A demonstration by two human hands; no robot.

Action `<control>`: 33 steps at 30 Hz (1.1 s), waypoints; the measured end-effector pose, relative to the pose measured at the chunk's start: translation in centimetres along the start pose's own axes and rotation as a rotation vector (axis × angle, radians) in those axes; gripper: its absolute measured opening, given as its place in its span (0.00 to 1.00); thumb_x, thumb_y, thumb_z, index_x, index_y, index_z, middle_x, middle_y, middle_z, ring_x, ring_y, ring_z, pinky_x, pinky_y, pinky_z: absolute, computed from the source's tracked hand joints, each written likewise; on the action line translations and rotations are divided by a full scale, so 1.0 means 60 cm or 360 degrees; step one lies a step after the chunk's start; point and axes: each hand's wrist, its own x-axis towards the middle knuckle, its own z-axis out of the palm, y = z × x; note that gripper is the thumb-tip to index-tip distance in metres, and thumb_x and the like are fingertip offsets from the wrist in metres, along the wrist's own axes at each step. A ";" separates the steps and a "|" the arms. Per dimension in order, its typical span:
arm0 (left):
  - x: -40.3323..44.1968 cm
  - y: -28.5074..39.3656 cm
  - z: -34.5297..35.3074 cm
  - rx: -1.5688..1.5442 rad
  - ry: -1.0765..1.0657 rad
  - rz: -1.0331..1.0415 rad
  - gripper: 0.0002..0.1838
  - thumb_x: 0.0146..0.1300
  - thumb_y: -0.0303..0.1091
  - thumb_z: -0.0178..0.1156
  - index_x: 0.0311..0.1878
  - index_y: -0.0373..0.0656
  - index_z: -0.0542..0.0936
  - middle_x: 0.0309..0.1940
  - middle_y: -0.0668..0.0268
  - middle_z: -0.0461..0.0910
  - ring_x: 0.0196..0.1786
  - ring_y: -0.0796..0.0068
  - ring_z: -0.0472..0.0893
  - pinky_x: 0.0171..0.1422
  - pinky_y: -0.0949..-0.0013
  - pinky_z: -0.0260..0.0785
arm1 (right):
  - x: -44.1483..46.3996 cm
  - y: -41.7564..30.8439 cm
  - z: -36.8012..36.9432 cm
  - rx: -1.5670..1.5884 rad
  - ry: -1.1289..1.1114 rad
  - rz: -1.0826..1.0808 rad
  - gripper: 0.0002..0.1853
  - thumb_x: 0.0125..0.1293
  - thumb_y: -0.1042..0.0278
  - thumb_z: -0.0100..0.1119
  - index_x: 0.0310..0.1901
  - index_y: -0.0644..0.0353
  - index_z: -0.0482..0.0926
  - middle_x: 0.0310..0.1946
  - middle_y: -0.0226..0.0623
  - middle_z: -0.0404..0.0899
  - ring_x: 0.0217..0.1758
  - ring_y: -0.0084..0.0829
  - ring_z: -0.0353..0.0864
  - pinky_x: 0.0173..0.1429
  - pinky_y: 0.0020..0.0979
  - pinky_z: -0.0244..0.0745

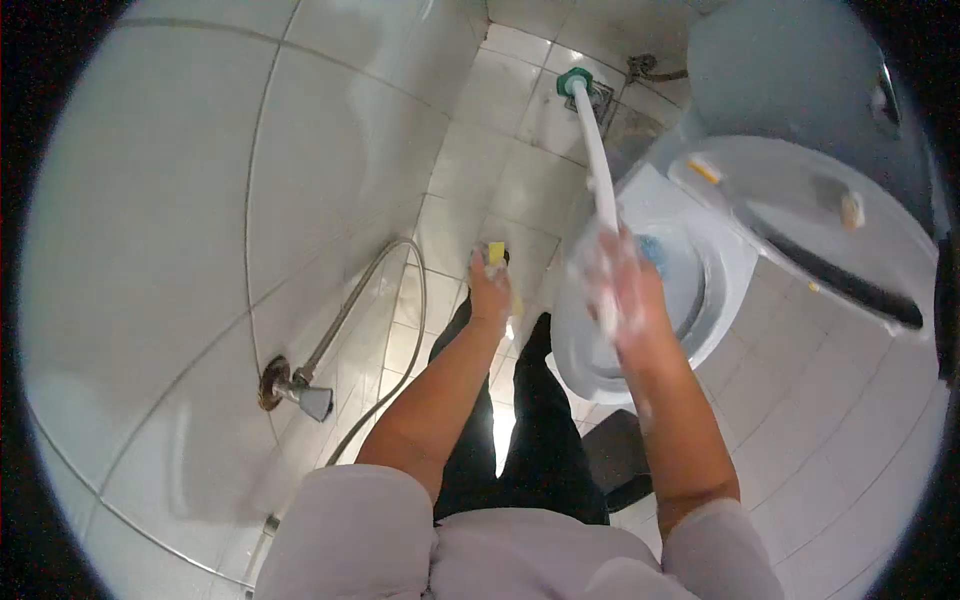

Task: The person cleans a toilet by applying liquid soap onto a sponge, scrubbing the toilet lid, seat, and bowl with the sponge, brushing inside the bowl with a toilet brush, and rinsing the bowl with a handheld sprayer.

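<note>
My left hand point(489, 287), wet with foam, is closed on a small yellow sponge point(496, 253) above the tiled floor. Over the near left side of the toilet bowl point(690, 290), my right hand point(618, 285) grips a long white handle point(597, 160). The handle's green end point(574, 82) points away from me, near the floor drain point(603, 98). Foam covers my right hand, which is slightly blurred. Blue shows inside the bowl. The toilet lid point(800, 215) is raised, with an orange-yellow mark on it.
A metal valve point(300, 389) with a flexible hose point(422, 300) is on the tiled wall point(170, 230) at left. A dark bin point(617, 455) stands near my legs, beside the toilet. Another pipe fitting point(645, 70) is at the back.
</note>
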 end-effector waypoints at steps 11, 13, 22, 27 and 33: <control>0.028 0.061 0.027 -0.0559 -0.0069 -0.0543 0.26 0.58 0.22 0.46 0.61 0.44 0.56 0.53 0.53 0.63 0.51 0.62 0.68 0.52 0.66 0.63 | 0.339 -0.061 0.226 0.0731 -0.0249 -0.0118 0.06 0.59 0.66 0.44 0.35 0.57 0.63 0.30 0.38 0.64 0.26 0.32 0.67 0.25 0.32 0.69; 0.042 0.014 0.039 -0.0368 -0.0025 -0.0514 0.25 0.59 0.25 0.46 0.61 0.44 0.56 0.51 0.55 0.65 0.47 0.65 0.70 0.49 0.66 0.65 | 0.369 -0.071 0.250 0.0850 -0.0326 -0.0054 0.06 0.58 0.67 0.43 0.34 0.57 0.63 0.29 0.39 0.64 0.25 0.32 0.66 0.23 0.30 0.68; 0.058 0.062 0.005 -0.0645 -0.0145 -0.0755 0.21 0.60 0.27 0.46 0.58 0.47 0.60 0.43 0.64 0.67 0.42 0.71 0.70 0.44 0.69 0.65 | 0.417 -0.157 0.337 0.1099 -0.0639 0.0262 0.10 0.58 0.68 0.35 0.36 0.65 0.61 0.25 0.43 0.66 0.17 0.29 0.60 0.13 0.22 0.58; 0.048 0.102 0.011 -0.0706 -0.0215 -0.0815 0.21 0.59 0.28 0.46 0.57 0.51 0.61 0.40 0.67 0.68 0.39 0.75 0.69 0.41 0.70 0.64 | 0.567 -0.183 0.320 0.0545 -0.1020 0.0222 0.18 0.59 0.57 0.39 0.42 0.61 0.70 0.35 0.41 0.72 0.35 0.36 0.68 0.38 0.36 0.65; 0.044 0.106 0.015 -0.0607 -0.0193 -0.0746 0.21 0.59 0.30 0.47 0.57 0.52 0.61 0.40 0.68 0.68 0.39 0.75 0.69 0.41 0.70 0.64 | 0.460 -0.199 0.368 0.0229 -0.0184 -0.0127 0.21 0.64 0.49 0.37 0.39 0.60 0.69 0.32 0.37 0.70 0.37 0.35 0.69 0.42 0.38 0.65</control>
